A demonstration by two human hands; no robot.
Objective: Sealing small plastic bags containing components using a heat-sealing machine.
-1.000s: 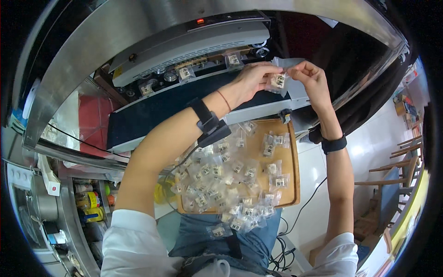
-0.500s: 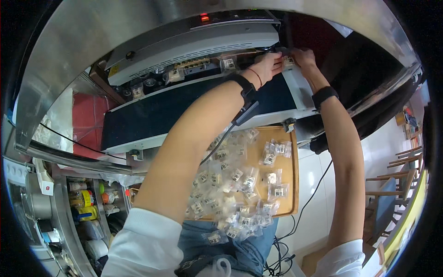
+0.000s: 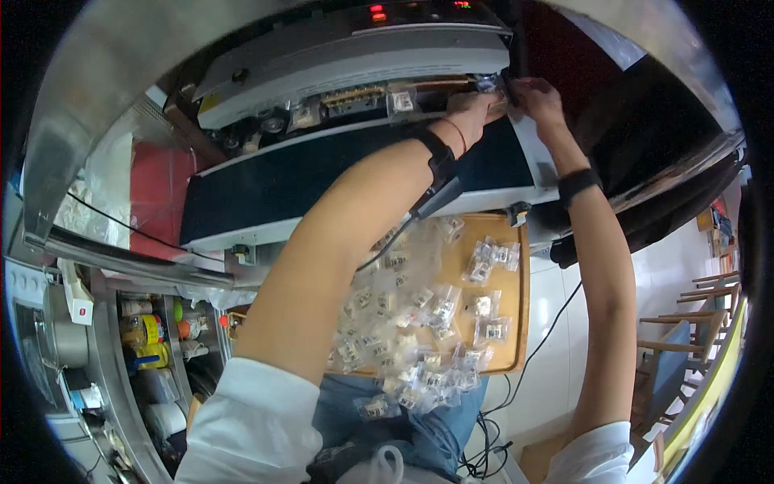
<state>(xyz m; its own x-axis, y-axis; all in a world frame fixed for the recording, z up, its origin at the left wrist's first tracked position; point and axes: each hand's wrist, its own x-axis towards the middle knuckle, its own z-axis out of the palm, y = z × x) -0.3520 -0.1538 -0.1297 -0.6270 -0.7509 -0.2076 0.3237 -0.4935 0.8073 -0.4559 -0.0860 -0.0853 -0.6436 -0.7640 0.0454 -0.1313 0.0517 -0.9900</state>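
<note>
At the right end of a grey sealing machine (image 3: 355,68), a small clear plastic packet (image 3: 489,83) is at the slot under the machine's housing. My left hand (image 3: 476,113) reaches over the dark conveyor belt (image 3: 266,198), fingers closed on the lower part of that packet. Right beside it, my right hand (image 3: 540,101) pinches the packet's right edge; its fingertips are partly hidden. Further left along the slot, another filled packet (image 3: 401,102) stands upright, and a second packet (image 3: 305,115) tilts by the rollers.
A wooden tray (image 3: 516,310) below the machine bears a heap of small packets (image 3: 419,323), some spilling toward my lap. Shelves with bottles (image 3: 149,343) stand at left. A black cable (image 3: 556,323) runs down to the floor; chairs (image 3: 669,347) are at far right.
The packet between my hands has moved up to the slot's right end, and my left wrist has turned. Packets inside the machine have shifted slightly leftward along it. The view has moved a little.
</note>
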